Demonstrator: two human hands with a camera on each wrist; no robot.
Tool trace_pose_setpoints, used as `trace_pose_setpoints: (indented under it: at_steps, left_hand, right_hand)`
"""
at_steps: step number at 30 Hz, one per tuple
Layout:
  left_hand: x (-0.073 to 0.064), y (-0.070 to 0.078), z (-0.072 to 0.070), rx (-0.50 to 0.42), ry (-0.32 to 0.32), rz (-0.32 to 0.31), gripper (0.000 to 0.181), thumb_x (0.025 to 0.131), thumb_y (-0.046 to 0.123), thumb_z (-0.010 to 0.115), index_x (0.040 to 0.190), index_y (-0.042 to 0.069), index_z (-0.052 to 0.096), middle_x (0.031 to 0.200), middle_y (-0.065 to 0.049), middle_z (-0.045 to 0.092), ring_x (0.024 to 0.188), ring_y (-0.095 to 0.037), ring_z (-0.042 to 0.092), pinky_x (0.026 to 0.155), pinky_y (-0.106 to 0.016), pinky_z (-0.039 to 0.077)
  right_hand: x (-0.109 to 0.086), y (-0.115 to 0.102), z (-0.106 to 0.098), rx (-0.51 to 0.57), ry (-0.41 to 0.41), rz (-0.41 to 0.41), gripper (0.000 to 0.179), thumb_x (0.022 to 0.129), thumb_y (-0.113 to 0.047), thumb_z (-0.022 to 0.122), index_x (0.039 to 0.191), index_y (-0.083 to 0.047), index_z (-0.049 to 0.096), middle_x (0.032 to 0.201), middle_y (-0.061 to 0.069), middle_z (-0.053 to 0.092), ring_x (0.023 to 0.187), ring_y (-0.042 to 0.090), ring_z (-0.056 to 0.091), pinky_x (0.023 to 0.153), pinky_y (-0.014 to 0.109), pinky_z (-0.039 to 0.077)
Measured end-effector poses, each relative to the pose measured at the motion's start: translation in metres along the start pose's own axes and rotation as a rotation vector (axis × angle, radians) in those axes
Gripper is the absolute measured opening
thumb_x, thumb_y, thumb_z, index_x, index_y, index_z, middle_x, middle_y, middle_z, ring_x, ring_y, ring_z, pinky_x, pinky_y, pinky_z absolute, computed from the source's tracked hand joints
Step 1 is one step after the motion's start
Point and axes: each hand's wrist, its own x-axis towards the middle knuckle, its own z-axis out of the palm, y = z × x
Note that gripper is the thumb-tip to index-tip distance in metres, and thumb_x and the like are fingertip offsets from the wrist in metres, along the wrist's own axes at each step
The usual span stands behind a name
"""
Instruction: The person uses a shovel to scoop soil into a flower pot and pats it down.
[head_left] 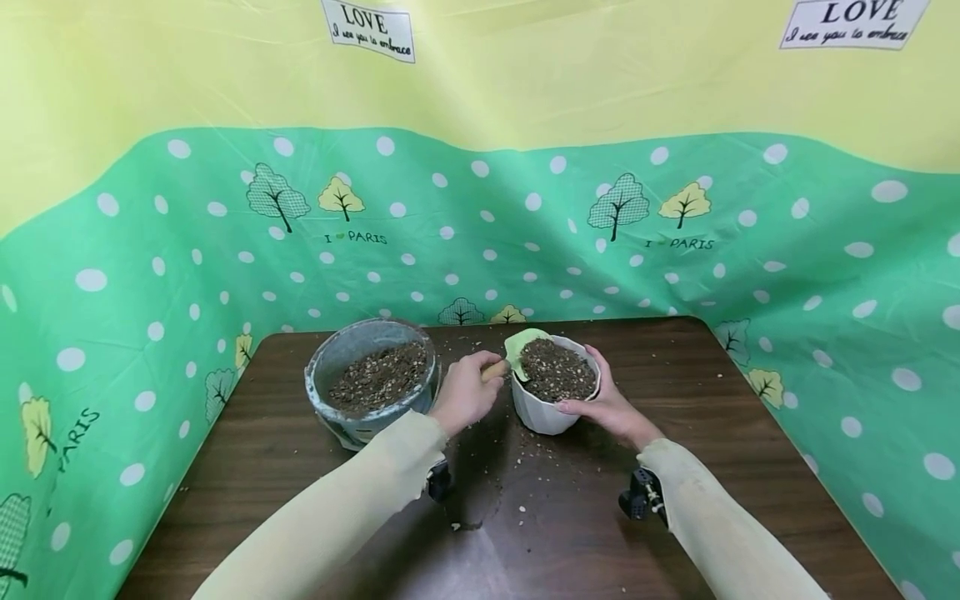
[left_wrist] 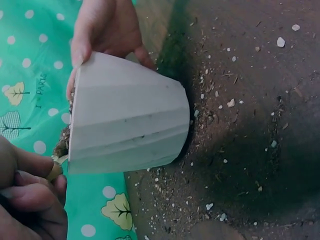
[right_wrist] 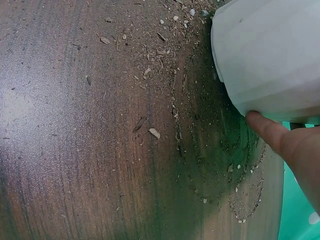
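Observation:
My left hand [head_left: 467, 393] grips the short wooden handle of a small trowel [head_left: 517, 343] with a light green blade. The blade lies over the left rim of a white faceted flower pot [head_left: 542, 417], against the dark soil [head_left: 558, 372] that fills it to the top. On the pot's right side, my right hand [head_left: 609, 405] holds it, thumb at the near rim and fingers around the far side. In the left wrist view the trowel handle [left_wrist: 55, 171] shows between thumb and fingers; its blade is mostly hidden.
A grey bucket [head_left: 322, 406] partly filled with soil stands left of the left hand. Crumbs of soil and white grains [left_wrist: 231, 103] lie scattered on the dark wooden table [head_left: 720, 467]. A green and yellow patterned cloth [head_left: 480, 217] hangs behind and beside it.

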Motion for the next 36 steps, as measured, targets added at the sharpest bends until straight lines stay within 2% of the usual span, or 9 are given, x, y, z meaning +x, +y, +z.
trace_pose_setpoints:
  at_steps: [4,6,13,20,22,25,29,33,36]
  left_hand:
    - [-0.001,0.001,0.003,-0.027,-0.086,-0.014,0.032,0.096,0.012,0.067,0.128,0.01,0.066,0.105,-0.01,0.067,0.071,-0.016,0.06,0.056,-0.029,0.048]
    - [-0.001,0.001,0.003,-0.034,-0.092,-0.018,0.033,0.095,0.012,0.067,0.128,0.01,0.065,0.105,-0.01,0.067,0.069,-0.016,0.06,0.054,-0.029,0.048]
    - [0.001,-0.002,-0.001,0.046,0.071,0.051,0.036,0.093,0.01,0.067,0.129,0.015,0.066,0.103,-0.008,0.068,0.073,-0.017,0.06,0.06,-0.031,0.049]
    - [0.002,0.001,-0.002,0.061,0.154,0.11,0.041,0.09,0.008,0.069,0.13,0.018,0.067,0.108,-0.007,0.069,0.08,-0.018,0.062,0.067,-0.034,0.051]
    - [0.001,0.005,0.001,0.028,0.134,0.125,0.04,0.091,0.008,0.07,0.13,0.018,0.067,0.11,-0.007,0.069,0.082,-0.017,0.063,0.068,-0.032,0.051]
    - [-0.002,0.01,0.006,-0.011,0.056,0.159,0.04,0.092,0.008,0.07,0.13,0.016,0.066,0.115,-0.007,0.069,0.085,-0.017,0.063,0.067,-0.029,0.052]
    - [-0.002,0.011,0.011,0.04,-0.027,0.206,0.039,0.093,0.008,0.069,0.131,0.014,0.066,0.12,-0.008,0.068,0.095,-0.017,0.065,0.074,-0.03,0.053]
    - [0.002,0.007,0.008,0.107,0.015,0.193,0.039,0.092,0.009,0.069,0.13,0.014,0.066,0.117,-0.007,0.069,0.096,-0.02,0.066,0.077,-0.034,0.053]
    - [0.003,0.005,0.002,0.099,0.065,0.166,0.039,0.091,0.008,0.069,0.129,0.015,0.067,0.113,-0.008,0.07,0.088,-0.021,0.066,0.073,-0.035,0.053]
  right_hand:
    - [0.0,0.0,-0.001,-0.005,0.007,0.018,0.116,0.083,-0.006,0.078,0.157,-0.023,-0.01,0.157,0.024,0.001,0.137,0.042,0.024,0.099,0.04,0.041]
    - [0.0,0.001,-0.001,-0.008,0.009,0.027,0.116,0.083,-0.006,0.078,0.157,-0.024,-0.01,0.157,0.024,0.001,0.138,0.042,0.024,0.099,0.041,0.04]
    - [-0.001,0.0,0.0,0.006,0.006,0.027,0.116,0.083,-0.006,0.078,0.157,-0.024,-0.01,0.157,0.024,0.001,0.135,0.043,0.028,0.097,0.04,0.042]
    - [-0.001,-0.002,-0.001,0.001,0.001,0.018,0.116,0.083,-0.006,0.078,0.157,-0.024,-0.01,0.157,0.024,0.001,0.135,0.043,0.028,0.096,0.039,0.043]
    - [-0.001,-0.001,-0.002,-0.004,0.008,0.018,0.115,0.083,-0.007,0.078,0.157,-0.024,-0.009,0.157,0.024,0.002,0.135,0.043,0.028,0.096,0.039,0.043]
    - [-0.001,0.001,-0.004,-0.016,0.016,0.021,0.115,0.084,-0.007,0.078,0.157,-0.024,-0.009,0.156,0.024,0.002,0.134,0.043,0.029,0.096,0.04,0.043]
    - [-0.001,0.003,-0.004,-0.018,0.021,0.018,0.115,0.083,-0.007,0.078,0.157,-0.023,-0.008,0.156,0.023,0.003,0.134,0.044,0.029,0.097,0.043,0.043]
    - [0.0,0.003,-0.002,-0.009,0.014,0.013,0.115,0.083,-0.006,0.077,0.157,-0.023,-0.008,0.156,0.023,0.004,0.135,0.043,0.028,0.097,0.041,0.042]
    - [0.001,0.002,0.0,0.002,0.006,0.01,0.115,0.083,-0.005,0.078,0.157,-0.024,-0.008,0.156,0.023,0.004,0.135,0.042,0.029,0.096,0.037,0.043]
